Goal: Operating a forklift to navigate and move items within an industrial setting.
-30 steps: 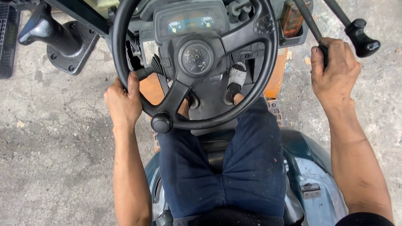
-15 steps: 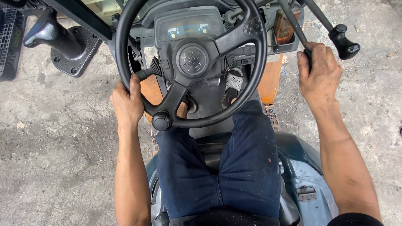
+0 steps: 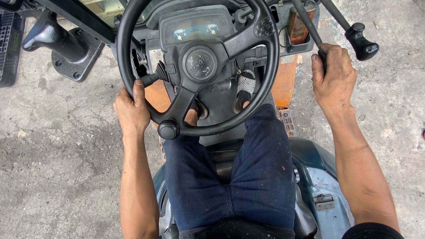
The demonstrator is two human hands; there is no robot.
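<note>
Black wheel [image 3: 265, 71]: gripped at its lower left rim by the left hand [image 3: 131, 110].
Lever [image 3: 310, 26]: clasped by the right hand [image 3: 332, 77], apparently fully closed.
Knob [image 3: 168, 129]: untouched.

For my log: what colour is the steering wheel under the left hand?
Black; the steering wheel shows clearly in the head view.

Top arc of the steering wheel [image 3: 265, 66] cut off by the upper edge, along with the upper ends of the two control levers [image 3: 310, 26] and the far side of the dashboard gauge panel [image 3: 197, 27], too blurred under glare to read. Lever knob hidden inside the closed right hand [image 3: 332, 77]; left hand [image 3: 131, 110] fingertips hidden behind the wheel rim. Pedals [image 3: 244, 86] half hidden by wheel and spokes, black crate [image 3: 9, 48] clipped at left, both elbows and the seat [image 3: 318, 177] lost below.
</note>
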